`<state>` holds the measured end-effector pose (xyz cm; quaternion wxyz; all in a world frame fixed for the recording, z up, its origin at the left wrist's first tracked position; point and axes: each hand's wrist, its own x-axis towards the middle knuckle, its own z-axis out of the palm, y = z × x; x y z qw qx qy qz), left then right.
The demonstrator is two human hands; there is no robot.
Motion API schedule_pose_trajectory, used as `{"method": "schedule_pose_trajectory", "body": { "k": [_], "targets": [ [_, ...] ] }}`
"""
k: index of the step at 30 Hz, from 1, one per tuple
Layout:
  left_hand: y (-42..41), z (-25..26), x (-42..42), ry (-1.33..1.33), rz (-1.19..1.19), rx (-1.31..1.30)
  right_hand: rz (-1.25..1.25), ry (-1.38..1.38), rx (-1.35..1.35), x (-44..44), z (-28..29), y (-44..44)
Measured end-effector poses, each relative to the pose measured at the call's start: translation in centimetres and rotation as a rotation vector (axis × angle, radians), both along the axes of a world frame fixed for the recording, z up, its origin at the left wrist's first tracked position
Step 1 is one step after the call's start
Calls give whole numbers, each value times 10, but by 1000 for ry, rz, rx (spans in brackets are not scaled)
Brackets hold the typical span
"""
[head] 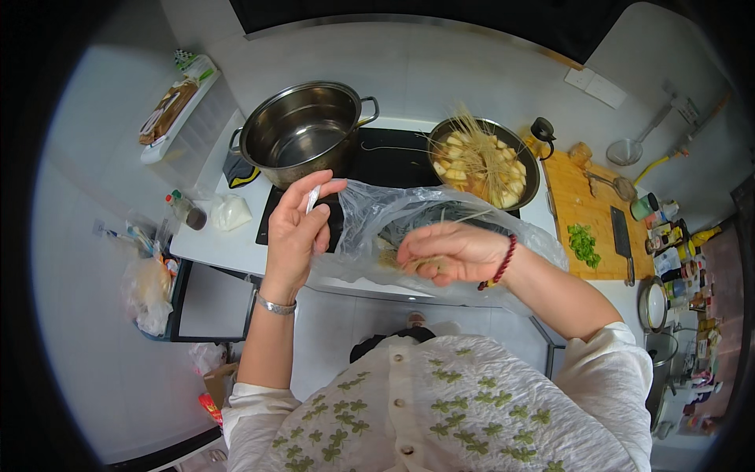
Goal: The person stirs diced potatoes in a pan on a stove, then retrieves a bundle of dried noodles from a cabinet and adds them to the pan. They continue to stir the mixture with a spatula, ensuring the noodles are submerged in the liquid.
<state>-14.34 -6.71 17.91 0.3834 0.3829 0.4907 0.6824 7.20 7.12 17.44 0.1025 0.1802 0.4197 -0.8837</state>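
Note:
My left hand (301, 227) pinches the gathered edge of a clear plastic bag (377, 206), which hangs open in front of the hob. Inside the bag's mouth, my right hand (457, 252) has its fingers curled around some thin dry noodle strands (427, 264). Beyond the bag stands a wok (534, 171) with cut pale chunks (454, 173) in brownish liquid. A loose bundle of dry noodles (478, 147) lies across them, its ends sticking up over the far rim. One stray strand rests on the black hob (392, 159).
A large steel pot (301, 127) occupies the hob's left side. On the right, a wooden cutting board (596, 218) carries chopped greens (584, 245) and a cleaver (622, 236). A glass oil jug (538, 138) stands by the wok. Left are a bag of white powder (230, 212) and a seasoning bottle (193, 217).

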Motion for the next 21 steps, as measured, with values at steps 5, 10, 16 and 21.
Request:
{"method": "schedule_pose_trajectory", "body": {
  "k": [5, 10, 16, 21],
  "targets": [
    [-16, -1, 0, 4, 17, -66, -326, 335, 303, 20, 66, 66],
    [-18, -2, 4, 19, -13, -67, -542, -93, 994, 30, 21, 172],
    [-31, 2, 9, 4, -72, -112, -612, -368, 1153, 44, -29, 222],
    [-41, -2, 8, 10, -67, -106, -695, -62, 1149, 44, 23, 195]
  ]
}}
